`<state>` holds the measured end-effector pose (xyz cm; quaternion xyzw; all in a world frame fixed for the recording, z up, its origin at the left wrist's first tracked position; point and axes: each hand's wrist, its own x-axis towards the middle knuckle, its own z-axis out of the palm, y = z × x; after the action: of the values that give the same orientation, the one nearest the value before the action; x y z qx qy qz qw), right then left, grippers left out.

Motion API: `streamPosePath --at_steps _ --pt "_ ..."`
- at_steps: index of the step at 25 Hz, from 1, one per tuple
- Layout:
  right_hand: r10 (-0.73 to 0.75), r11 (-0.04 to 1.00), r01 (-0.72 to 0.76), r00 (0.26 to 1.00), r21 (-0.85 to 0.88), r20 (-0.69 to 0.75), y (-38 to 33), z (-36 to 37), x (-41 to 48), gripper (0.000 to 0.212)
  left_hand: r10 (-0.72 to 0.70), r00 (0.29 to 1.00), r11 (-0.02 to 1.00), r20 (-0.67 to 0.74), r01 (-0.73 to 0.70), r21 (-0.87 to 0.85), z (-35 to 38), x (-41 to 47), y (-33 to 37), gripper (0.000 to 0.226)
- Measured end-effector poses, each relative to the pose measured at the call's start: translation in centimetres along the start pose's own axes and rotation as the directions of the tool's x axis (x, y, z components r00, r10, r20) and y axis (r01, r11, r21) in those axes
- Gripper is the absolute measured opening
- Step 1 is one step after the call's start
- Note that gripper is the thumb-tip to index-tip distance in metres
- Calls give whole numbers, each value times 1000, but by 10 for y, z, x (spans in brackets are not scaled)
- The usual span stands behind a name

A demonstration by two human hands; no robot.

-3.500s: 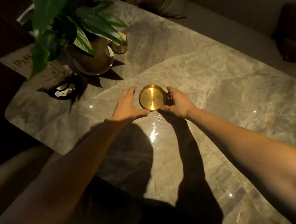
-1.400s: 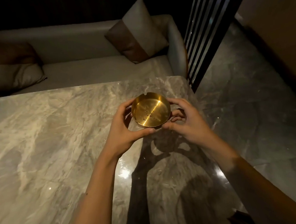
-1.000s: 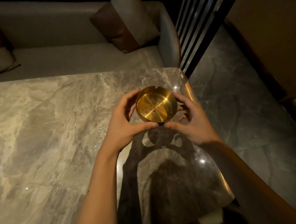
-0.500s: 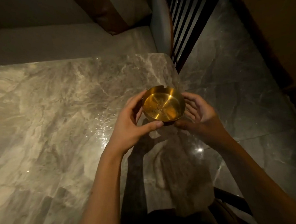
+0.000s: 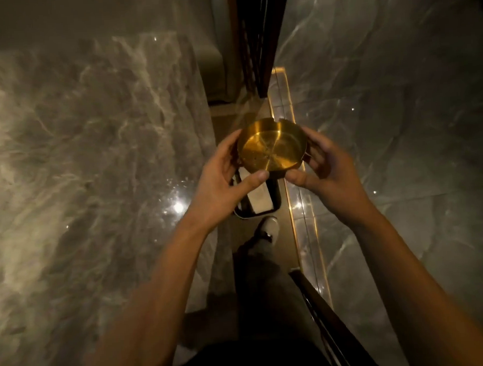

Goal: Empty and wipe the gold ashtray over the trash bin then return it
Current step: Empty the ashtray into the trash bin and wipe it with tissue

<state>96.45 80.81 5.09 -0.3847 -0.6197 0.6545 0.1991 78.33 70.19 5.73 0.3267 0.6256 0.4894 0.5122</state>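
- While much of the scene is lost in dim light, a marble table (image 5: 80, 163) is seen filling the left side, with a glossy stone floor (image 5: 399, 118) on the right.
- Between the two, a narrow strip of floor is occupied by the person's own leg and shoe (image 5: 268, 226), and a lit gold edging strip (image 5: 293, 180) is seen running along it.
- Just past the shoe, a dark bin (image 5: 259, 201) with a pale liner is partly hidden under the hands; it is judged to be the trash bin.
- The ashtray (image 5: 272, 147) is held in the air roughly over the far part of that bin, upright and only slightly tilted.
- It is gripped from both sides: the left hand (image 5: 223, 181) is closed on its left rim with the thumb under the near edge, and the right hand (image 5: 326, 167) is closed on its right rim.
- Small dark specks are visible inside the bowl, so emptying is judged not yet done; tipping, wiping and returning it to the table are all left.
- No cloth or tissue is visible, and nothing is seen blocking the tip.
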Motion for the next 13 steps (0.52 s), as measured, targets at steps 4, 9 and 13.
streamPosePath --at_steps 4,9,13 --pt "113 992 -112 993 50 -28 66 -29 7 70 -113 992 994 -51 113 -12 47 31 -50 73" --pt "313 943 -304 949 135 -44 158 -44 18 61 -274 957 961 -95 268 -69 88 62 -135 57" --pt "427 897 -416 903 149 -53 228 -42 38 51 -450 869 893 -205 437 -105 109 88 -208 48"
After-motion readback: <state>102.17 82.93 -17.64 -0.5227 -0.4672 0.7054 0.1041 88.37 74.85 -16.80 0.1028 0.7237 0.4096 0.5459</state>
